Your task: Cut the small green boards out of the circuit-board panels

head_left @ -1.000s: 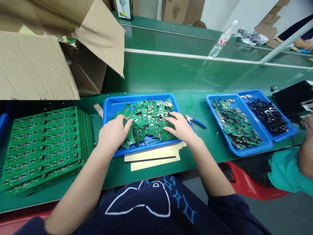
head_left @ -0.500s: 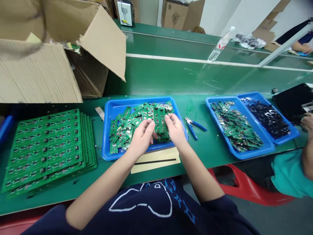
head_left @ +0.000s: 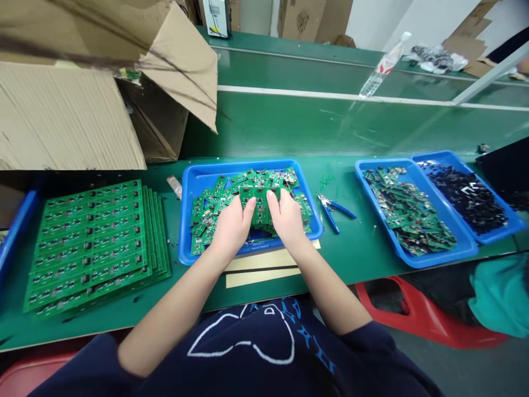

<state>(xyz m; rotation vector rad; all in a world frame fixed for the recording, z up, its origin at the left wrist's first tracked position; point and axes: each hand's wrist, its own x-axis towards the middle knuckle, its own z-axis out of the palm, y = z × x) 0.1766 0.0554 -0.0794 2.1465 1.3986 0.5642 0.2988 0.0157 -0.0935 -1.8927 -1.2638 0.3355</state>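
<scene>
Both hands grip a green circuit board panel (head_left: pixel 260 208) over the near blue tray (head_left: pixel 190 173). My left hand (head_left: pixel 232 223) is closed on the panel's left edge, thumb on top. My right hand (head_left: pixel 287 219) pinches its right side, thumb lying on the face. The panel shows several rows of small parts; its underside and the fingers beneath are hidden. Below and around it, many small loose circuit boards (head_left: pixel 210 205) are heaped in the tray.
A stack of large circuit board panels (head_left: pixel 88 242) lies at left, under a cardboard box (head_left: pixel 61 116). Blue-handled cutters (head_left: pixel 334 209) lie right of the tray. Farther right are a tray of boards (head_left: pixel 413 212) and a tray of black parts (head_left: pixel 471 198). A bottle (head_left: pixel 384 65) stands behind.
The panel has turned from upright to lying more crosswise between my hands. My left hand has shifted slightly left and its thumb now points up. The whole view has shifted a little.
</scene>
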